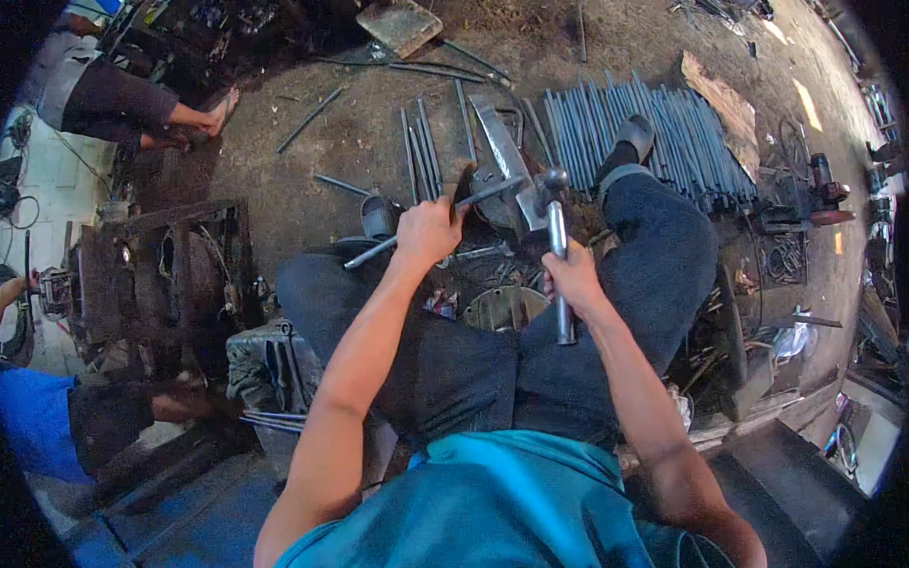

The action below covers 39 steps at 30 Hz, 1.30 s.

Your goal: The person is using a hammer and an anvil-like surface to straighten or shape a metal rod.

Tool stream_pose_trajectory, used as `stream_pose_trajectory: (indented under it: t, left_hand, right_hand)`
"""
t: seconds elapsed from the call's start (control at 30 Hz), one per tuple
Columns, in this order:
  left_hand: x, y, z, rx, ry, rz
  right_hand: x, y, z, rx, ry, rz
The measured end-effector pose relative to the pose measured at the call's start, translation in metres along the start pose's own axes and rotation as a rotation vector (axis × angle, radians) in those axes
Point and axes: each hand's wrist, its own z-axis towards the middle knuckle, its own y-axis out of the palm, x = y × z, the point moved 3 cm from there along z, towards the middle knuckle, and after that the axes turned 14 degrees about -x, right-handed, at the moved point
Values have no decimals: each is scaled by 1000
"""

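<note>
My left hand (428,233) is closed around a metal rod (373,251), which slants up to the right from above my left thigh. The rod's far end rests on or just over a long flat steel bar (503,147) between my knees. In my right hand (572,277) is a hammer (559,225), gripped by its shiny metal handle. Its head is at the top, right beside the rod's far end; I cannot tell whether they touch. A dark flat piece (461,189) stands by my left fingers, partly hidden.
Many steel rods (660,142) lie side by side beyond my right foot, next to a cardboard piece (721,114). A few loose rods (425,150) lie ahead. A rusty metal frame (164,279) stands left. Two other people (118,100) are at the left. A machine (827,196) sits right.
</note>
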Motion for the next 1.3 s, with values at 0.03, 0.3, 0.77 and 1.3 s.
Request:
stream_pose_trajectory:
  t: [0.03, 0.3, 0.77, 1.3]
  left_hand:
    - [-7, 7, 1, -33, -3, -21]
    - [-20, 26, 9, -165, 28, -36]
    - [-50, 46, 32, -104, 177, 82]
    - [-38, 39, 33, -54, 196, 122]
  right_hand:
    - [-5, 5, -3, -10, 11, 124]
    - [-3, 7, -6, 65, 47, 168]
    - [-60, 10, 31, 26, -26, -13]
    - [-96, -5, 33, 45, -67, -160]
